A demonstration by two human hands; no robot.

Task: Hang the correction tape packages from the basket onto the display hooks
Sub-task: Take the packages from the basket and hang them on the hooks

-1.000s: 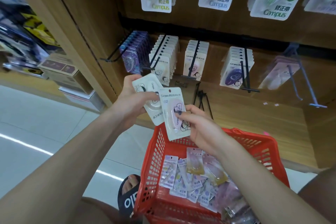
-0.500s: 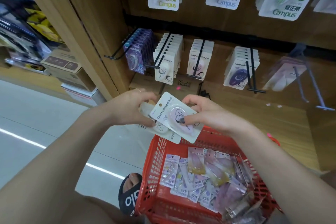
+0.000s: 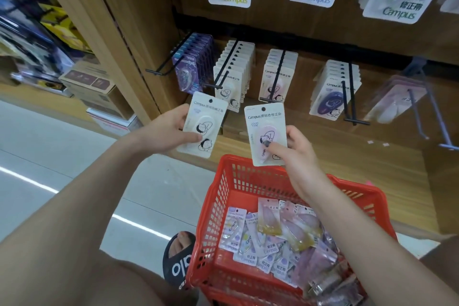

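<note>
Brown cardboard boxes [image 3: 95, 87] are sitting at far left on the floor [image 3: 62, 156]; a black sandal [image 3: 177, 263] is standing beside the near edge.

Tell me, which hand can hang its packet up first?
Probably the left hand. Its white packet sits just under the hook of matching white packets. The right hand holds the pink packet a bit farther below the pink hook.

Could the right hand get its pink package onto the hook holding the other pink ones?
Probably yes. The right hand holds the pink package upright just below that hook; the hook's front end juts out free and nothing lies between. The left hand holds its white package off to the side.
</note>
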